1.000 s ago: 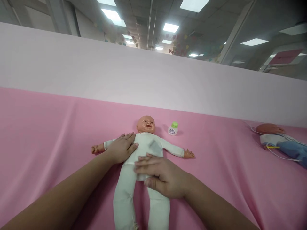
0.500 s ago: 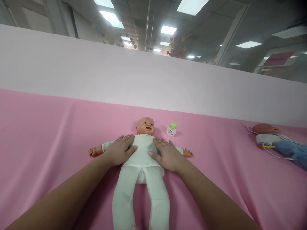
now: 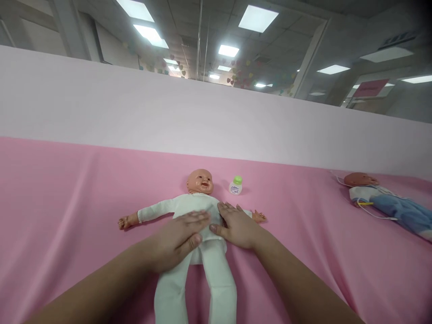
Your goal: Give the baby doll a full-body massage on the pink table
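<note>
A baby doll (image 3: 194, 207) in a white suit lies on its back on the pink cloth (image 3: 67, 202), arms spread, head pointing away from me. My left hand (image 3: 177, 238) rests flat on the doll's belly, fingers together and pointing right. My right hand (image 3: 238, 225) lies flat on the doll's right side, over its chest and upper arm. Neither hand grips anything. A small white bottle with a green cap (image 3: 236, 186) stands just right of the doll's head.
A second doll (image 3: 381, 200) in blue and white clothes lies at the far right of the cloth with a thin white cord by it. A pale pink wall (image 3: 168, 117) rises behind the cloth.
My left hand has slid from the doll's left shoulder down and right onto its belly. My right hand has stayed on the doll's right side. The camera has tilted slightly.
</note>
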### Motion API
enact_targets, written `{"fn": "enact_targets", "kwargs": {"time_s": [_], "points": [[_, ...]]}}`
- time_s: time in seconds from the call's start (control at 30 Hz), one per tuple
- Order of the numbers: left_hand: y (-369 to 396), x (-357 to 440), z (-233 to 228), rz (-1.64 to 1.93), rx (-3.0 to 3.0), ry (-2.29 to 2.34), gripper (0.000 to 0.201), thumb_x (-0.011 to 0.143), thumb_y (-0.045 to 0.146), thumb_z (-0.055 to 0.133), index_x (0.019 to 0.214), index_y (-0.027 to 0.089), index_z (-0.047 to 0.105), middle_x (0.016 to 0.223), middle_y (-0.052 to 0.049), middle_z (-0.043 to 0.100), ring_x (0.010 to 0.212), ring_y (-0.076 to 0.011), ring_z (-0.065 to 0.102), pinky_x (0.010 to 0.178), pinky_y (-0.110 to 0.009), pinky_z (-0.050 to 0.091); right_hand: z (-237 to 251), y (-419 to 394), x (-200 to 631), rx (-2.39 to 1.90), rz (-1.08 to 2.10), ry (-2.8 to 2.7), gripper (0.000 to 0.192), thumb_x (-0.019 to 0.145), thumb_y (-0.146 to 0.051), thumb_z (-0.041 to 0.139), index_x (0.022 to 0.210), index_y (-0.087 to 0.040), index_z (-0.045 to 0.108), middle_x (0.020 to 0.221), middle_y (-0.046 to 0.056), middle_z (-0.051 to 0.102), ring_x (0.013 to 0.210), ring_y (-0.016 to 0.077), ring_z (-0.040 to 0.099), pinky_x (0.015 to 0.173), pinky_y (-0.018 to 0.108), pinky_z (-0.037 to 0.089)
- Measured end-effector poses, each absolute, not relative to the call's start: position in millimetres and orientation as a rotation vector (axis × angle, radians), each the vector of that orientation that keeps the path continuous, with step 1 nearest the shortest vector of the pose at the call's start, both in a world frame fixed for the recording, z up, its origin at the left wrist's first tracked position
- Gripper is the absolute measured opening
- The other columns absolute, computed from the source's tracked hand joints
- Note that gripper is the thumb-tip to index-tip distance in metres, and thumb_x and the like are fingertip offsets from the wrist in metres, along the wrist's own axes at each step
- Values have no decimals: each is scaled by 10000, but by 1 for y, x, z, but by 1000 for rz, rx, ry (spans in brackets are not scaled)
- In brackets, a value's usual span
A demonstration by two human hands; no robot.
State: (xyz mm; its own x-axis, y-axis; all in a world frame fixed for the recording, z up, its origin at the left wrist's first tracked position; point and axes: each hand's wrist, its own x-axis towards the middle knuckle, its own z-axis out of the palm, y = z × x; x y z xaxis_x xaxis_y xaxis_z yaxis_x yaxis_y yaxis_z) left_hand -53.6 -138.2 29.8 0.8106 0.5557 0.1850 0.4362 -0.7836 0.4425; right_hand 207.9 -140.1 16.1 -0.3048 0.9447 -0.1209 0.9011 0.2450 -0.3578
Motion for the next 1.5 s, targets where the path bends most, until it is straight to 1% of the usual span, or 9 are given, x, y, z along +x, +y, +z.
{"fn": "enact_targets", "kwargs": {"time_s": [0.17, 0.4, 0.7, 0.93, 1.03, 1.17, 1.27, 1.37, 1.5], "points": [[-152, -43, 38, 370, 2570, 487, 535, 1112, 426, 352, 1599, 243, 479, 1643, -56, 471, 1532, -255, 425, 1326, -461, 194, 12, -137, 211, -1760, 509, -2402, 840, 988, -545, 510, 1662, -98, 284, 1721, 195, 277, 1611, 354, 234, 1307, 564, 128], [-120, -40, 14, 475, 2533, 812, 593, 1110, 506, 269, 1590, 235, 490, 1650, -52, 462, 1563, -246, 369, 1321, -494, 229, 12, -134, 215, -1686, 636, -2364, 999, 935, -744, 534, 1686, -167, 218, 1738, 170, 234, 1617, 359, 210, 1295, 577, 136], [-71, -58, -9, 475, 2565, 1140, 712, 1093, 579, 245, 1661, 158, 335, 1728, -82, 297, 1616, -252, 227, 1322, -479, 204, 20, -139, 215, -1668, 722, -2339, 979, 943, -671, 593, 1688, -169, 205, 1749, 144, 205, 1628, 343, 175, 1308, 565, 126], [-68, -67, -20, 448, 2570, 1472, 711, 1091, 506, 219, 1610, 53, 397, 1666, -199, 402, 1573, -297, 342, 1308, -511, 217, 36, -156, 216, -1650, 560, -2356, 676, 1019, -424, 510, 1644, -208, 367, 1710, 75, 340, 1572, 304, 353, 1275, 501, 317], [-70, -65, -20, 463, 2565, 1481, 689, 1088, 465, 216, 1595, 43, 416, 1663, -199, 411, 1569, -292, 350, 1307, -485, 228, 46, -171, 207, -1378, 553, -2386, 560, 1046, -336, 430, 1604, -292, 449, 1686, -18, 386, 1564, 256, 374, 1290, 476, 314], [-71, -64, -20, 468, 2567, 1481, 675, 1083, 456, 219, 1587, 59, 430, 1657, -186, 428, 1560, -284, 370, 1302, -477, 250, 51, -192, 185, -955, 770, -2515, 480, 1069, -333, 421, 1529, -337, 556, 1604, -36, 522, 1532, 225, 432, 1289, 449, 326], [-71, -64, -21, 461, 2575, 1470, 691, 1087, 477, 213, 1600, 56, 409, 1664, -189, 412, 1561, -291, 368, 1296, -483, 262, 44, -192, 173, -931, 795, -2556, 500, 1079, -373, 439, 1572, -317, 499, 1644, -7, 470, 1565, 225, 373, 1325, 466, 231], [-70, -64, -23, 460, 2584, 1452, 705, 1087, 492, 215, 1613, 55, 386, 1675, -192, 388, 1566, -290, 356, 1296, -475, 260, 30, -172, 172, -1111, 708, -2533, 614, 1077, -516, 435, 1641, -279, 374, 1720, 34, 312, 1620, 260, 233, 1339, 521, 127], [-68, -63, -26, 512, 2586, 1420, 701, 1085, 511, 238, 1606, 73, 407, 1665, -190, 404, 1562, -294, 366, 1290, -494, 273, 14, -136, 184, -1335, 583, -2470, 730, 1072, -619, 350, 1678, -220, 266, 1758, 61, 180, 1641, 260, 139, 1338, 515, 107]]}}
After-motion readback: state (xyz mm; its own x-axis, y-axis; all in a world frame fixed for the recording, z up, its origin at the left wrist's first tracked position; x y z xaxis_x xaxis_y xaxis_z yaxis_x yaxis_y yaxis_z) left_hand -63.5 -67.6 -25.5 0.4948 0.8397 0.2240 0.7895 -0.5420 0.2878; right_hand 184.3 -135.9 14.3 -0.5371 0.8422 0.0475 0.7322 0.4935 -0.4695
